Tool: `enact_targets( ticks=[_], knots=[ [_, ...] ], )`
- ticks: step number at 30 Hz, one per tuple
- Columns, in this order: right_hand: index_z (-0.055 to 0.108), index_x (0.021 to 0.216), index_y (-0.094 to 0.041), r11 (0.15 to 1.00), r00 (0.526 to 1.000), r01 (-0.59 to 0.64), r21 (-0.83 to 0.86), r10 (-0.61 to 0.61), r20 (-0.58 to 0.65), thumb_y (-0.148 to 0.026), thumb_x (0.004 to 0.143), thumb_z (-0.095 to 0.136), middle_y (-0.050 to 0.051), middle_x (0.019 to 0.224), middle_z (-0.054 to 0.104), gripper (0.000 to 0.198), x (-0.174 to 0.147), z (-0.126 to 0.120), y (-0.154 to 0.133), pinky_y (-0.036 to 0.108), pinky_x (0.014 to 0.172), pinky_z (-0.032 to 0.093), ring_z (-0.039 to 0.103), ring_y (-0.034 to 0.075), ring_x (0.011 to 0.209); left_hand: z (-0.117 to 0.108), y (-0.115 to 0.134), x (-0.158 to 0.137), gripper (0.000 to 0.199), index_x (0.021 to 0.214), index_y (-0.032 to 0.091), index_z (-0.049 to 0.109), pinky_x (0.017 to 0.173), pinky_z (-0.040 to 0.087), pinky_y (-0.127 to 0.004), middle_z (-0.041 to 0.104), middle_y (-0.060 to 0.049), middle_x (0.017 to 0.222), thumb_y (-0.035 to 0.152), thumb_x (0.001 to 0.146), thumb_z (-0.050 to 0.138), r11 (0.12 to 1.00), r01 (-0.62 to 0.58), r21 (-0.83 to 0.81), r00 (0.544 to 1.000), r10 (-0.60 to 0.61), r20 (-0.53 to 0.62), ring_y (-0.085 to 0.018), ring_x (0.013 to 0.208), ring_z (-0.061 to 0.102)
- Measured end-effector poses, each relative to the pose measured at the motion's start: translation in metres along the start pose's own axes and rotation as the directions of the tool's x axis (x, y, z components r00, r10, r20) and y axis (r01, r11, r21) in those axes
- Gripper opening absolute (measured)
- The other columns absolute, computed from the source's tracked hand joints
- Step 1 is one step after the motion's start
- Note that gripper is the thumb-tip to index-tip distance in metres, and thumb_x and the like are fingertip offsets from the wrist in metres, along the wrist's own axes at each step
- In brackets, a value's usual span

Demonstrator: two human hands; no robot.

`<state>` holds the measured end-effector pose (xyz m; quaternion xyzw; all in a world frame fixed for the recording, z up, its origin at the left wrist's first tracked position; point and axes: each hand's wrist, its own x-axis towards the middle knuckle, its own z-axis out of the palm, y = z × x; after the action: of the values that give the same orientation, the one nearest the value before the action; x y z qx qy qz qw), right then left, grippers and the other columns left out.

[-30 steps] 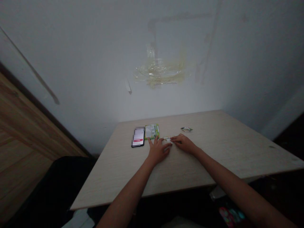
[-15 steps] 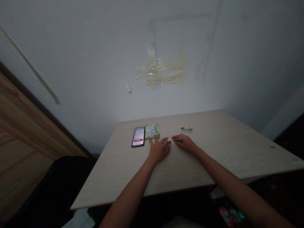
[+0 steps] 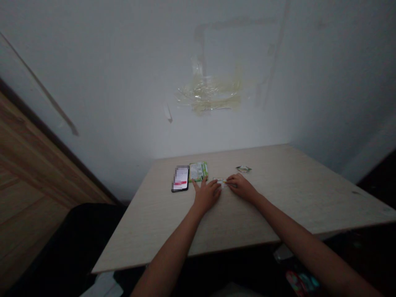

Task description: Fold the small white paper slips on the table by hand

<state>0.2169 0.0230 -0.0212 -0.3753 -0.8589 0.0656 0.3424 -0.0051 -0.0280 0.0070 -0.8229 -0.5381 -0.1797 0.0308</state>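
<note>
A small flat white piece [image 3: 222,182], which looks like paper or a wrapper with faint coloured marks, lies on the table between my hands. My left hand [image 3: 206,195] rests on the tabletop with its fingers spread, and its fingertips press the left side of that piece. At the right end, my right hand [image 3: 241,187] has its fingers together and pinches the edge. Fingers cover both ends, so the full shape is hidden. Just beyond my left fingertips lies a green and white printed packet [image 3: 198,170].
Left of the packet is a phone [image 3: 181,179] with its screen lit. A small folded wrapper [image 3: 243,168] sits beyond my right hand. The pale wooden table [image 3: 278,173] meets a wall [image 3: 130,103] with clear tape [image 3: 213,97] stuck on it. Dark furniture stands at the left.
My right hand has shifted slightly right, and more of the white piece shows between my hands, lying flatter. My left hand stays nearly in place.
</note>
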Motion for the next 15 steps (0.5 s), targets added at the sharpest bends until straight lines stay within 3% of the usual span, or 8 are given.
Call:
enact_targets(
  ticks=[11, 15],
  knots=[
    [0.076, 0.094, -0.025, 0.989, 0.999, 0.020, 0.146, -0.027, 0.041, -0.017, 0.086, 0.061, 0.004, 0.094, 0.075, 0.019, 0.0021, -0.0078, -0.0047, 0.038, 0.090, 0.048, 0.065, 0.020, 0.092, 0.0016, 0.0000, 0.0000, 0.036, 0.127, 0.041, 0.059, 0.104, -0.007, -0.082, 0.061, 0.001, 0.136, 0.050, 0.094, 0.045, 0.999, 0.049, 0.000, 0.999, -0.049, -0.011, -0.036, 0.139, 0.034],
    [0.076, 0.099, -0.025, 0.992, 0.999, 0.037, 0.121, -0.039, 0.010, -0.016, 0.085, 0.061, 0.005, 0.102, 0.074, 0.023, 0.0027, -0.0087, -0.0078, 0.041, 0.094, 0.046, 0.063, 0.022, 0.099, 0.0003, -0.0002, 0.0003, 0.036, 0.125, 0.042, 0.060, 0.103, -0.005, -0.083, 0.060, 0.001, 0.138, 0.050, 0.095, 0.044, 0.999, 0.034, -0.005, 0.999, -0.034, 0.006, -0.037, 0.140, 0.032]
  ],
)
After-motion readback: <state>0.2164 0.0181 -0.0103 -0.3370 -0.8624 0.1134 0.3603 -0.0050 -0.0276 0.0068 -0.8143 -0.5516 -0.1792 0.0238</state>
